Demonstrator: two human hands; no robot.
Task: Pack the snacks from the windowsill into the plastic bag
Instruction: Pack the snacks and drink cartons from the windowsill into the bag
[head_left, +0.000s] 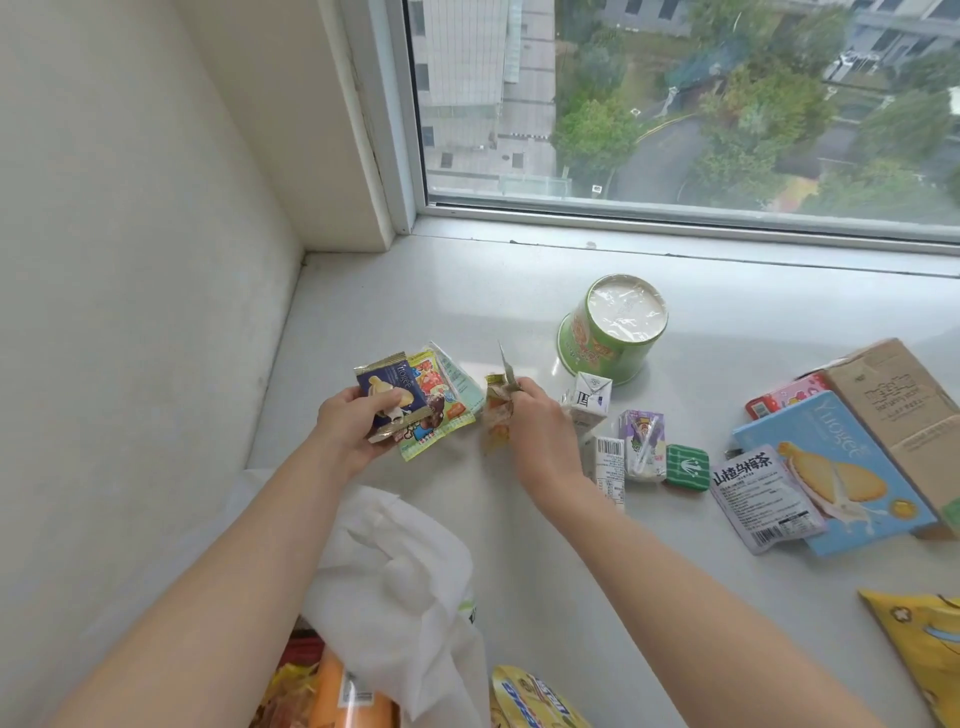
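Observation:
My left hand (349, 426) grips a fan of small snack packets (423, 402), a dark blue one on top, just above the windowsill (395, 301). My right hand (540, 426) pinches a small orange-and-white packet (496, 415) beside them. The white plastic bag (395, 582) lies open below my hands at the sill's near edge, with orange and yellow packs (332, 696) showing inside it.
To the right on the sill lie a green cup tub (613, 332), small drink cartons (641, 439), a green tin (688, 466), a grey tea sachet (763, 499), a blue biscuit box (831, 467), a brown carton (904, 421) and a yellow bag (919, 649). A wall stands left.

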